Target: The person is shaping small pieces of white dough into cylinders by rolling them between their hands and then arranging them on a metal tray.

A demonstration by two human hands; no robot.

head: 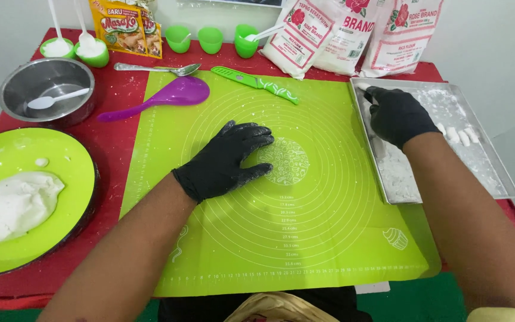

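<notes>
The lower half of the green baking mat (pixel 305 238), from 4 to 8 o'clock, lies bare and open for passage, and only the flat-lying left hand (pixel 225 161) interrupts its centre. At 12 o'clock a green knife (pixel 254 84), purple rice paddle (pixel 162 97) and metal spoon (pixel 159 69) cross the mat's far edge, with flour bags (pixel 353 33) and small green cups (pixel 210 39) walling the back. The steel tray (pixel 388 179) under the right hand (pixel 397 115) blocks 3 o'clock; the green plate of dough (pixel 61 179) and steel bowl (pixel 46 86) crowd 9 to 10 o'clock.
</notes>
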